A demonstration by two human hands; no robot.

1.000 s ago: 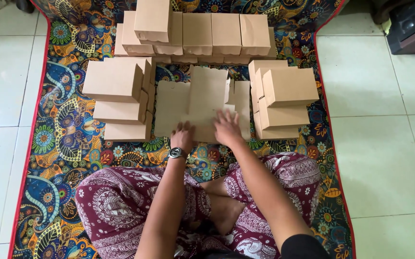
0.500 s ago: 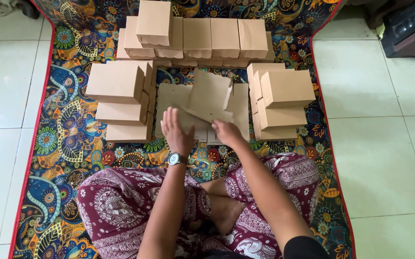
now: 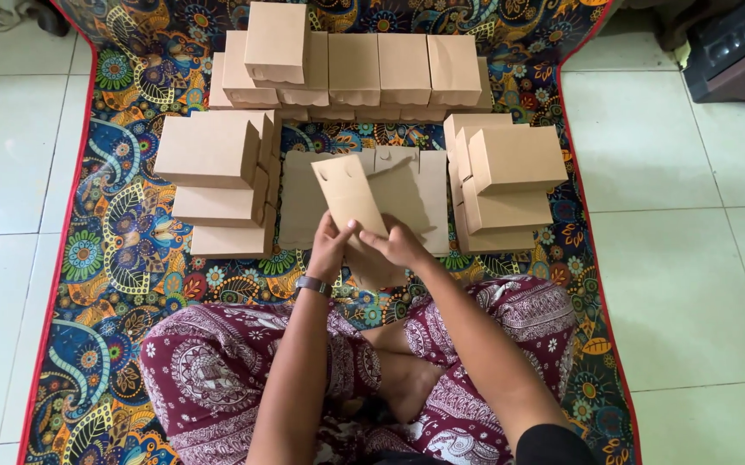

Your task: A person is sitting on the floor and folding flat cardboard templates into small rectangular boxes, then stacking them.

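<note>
I sit cross-legged on a patterned mat (image 3: pixel 123 258). Both hands hold one flat brown cardboard box blank (image 3: pixel 351 198), lifted and tilted above a pile of flat blanks (image 3: pixel 304 202) lying on the mat in front of me. My left hand (image 3: pixel 329 250), with a wristwatch, grips the blank's lower left edge. My right hand (image 3: pixel 398 245) grips its lower right part, fingers curled around the card. The blank's lower end is hidden behind my hands.
Stacks of folded brown boxes surround the pile: one stack at the left (image 3: pixel 217 185), one at the right (image 3: pixel 506 185), a row at the back (image 3: pixel 355 73). White floor tiles (image 3: pixel 674 258) flank the mat. A dark cabinet corner (image 3: pixel 738 47) stands top right.
Both hands pressed on the flat pile a second ago. They have since picked one blank off the pile and raised it toward me, tilting it upright.
</note>
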